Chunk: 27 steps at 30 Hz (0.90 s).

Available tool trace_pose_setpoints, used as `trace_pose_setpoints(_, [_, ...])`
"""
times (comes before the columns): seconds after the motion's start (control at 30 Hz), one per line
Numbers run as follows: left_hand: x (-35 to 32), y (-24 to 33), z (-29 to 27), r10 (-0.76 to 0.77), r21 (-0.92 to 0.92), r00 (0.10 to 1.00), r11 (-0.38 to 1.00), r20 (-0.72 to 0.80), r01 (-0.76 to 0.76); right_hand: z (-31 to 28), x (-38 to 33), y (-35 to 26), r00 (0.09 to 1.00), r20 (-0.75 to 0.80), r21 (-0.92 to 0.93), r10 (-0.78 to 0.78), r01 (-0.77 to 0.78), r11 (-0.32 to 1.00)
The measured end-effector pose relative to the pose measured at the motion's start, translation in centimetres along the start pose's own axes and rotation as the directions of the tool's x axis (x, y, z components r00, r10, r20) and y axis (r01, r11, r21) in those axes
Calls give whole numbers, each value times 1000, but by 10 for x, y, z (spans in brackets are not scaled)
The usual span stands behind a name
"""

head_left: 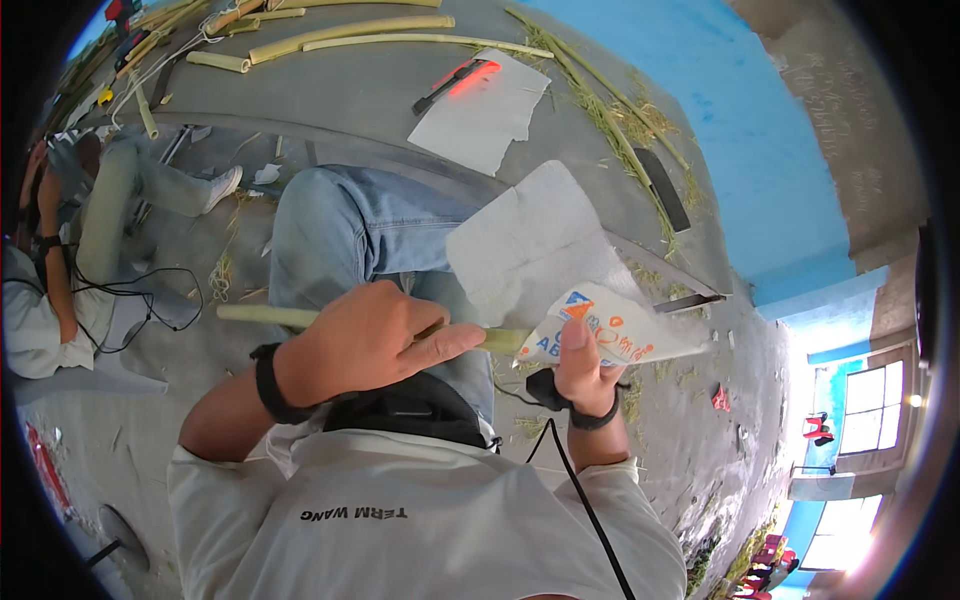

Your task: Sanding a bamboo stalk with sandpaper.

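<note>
A pale green bamboo stick (262,315) runs crosswise in front of my body. Around its middle, my left hand (345,335) is closed, the thumb lying along the stick. My right hand (585,372) pinches a sheet of sandpaper, thumb on top, around the stick's right end. The sheet's white printed backing (635,330) faces up there, hiding the stick's tip. A grey, creased part of the sandpaper (540,240) spreads beyond my hands, beside my jeans-covered knee (330,220).
On the floor ahead lies another grey sheet (480,125) bearing a red-and-black cutter (457,85). Several bamboo poles (350,35) lie at the far side. Thin green stalks (610,120) stretch along the right. Another person's leg (150,175) and a black cord (140,290) are at left.
</note>
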State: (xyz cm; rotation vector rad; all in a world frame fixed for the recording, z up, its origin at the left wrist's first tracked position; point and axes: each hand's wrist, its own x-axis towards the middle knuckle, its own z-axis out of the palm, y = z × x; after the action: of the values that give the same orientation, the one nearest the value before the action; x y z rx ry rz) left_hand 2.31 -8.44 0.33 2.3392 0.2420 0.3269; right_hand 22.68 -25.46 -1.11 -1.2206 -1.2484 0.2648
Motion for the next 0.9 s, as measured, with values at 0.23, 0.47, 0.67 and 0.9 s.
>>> trace_pose_setpoints(0.23, [12,-11,-20,17,-425,869,877,494,225,-6,10,1,975,216,-44,-40,51,998])
trace_pose_setpoints(0.47, [2,-3,12,243,295,862,949,-445,-115,7,-6,17,890,-334,189,310,-259,947])
trace_pose_setpoints(0.67, [-7,-17,8,4,193,993,981,-115,18,12,1,18,985,-174,13,-25,27,1000])
trace_pose_setpoints(0.9, [4,-33,-21,7,-344,911,927,412,149,-10,3,17,968,129,-10,-216,219,976])
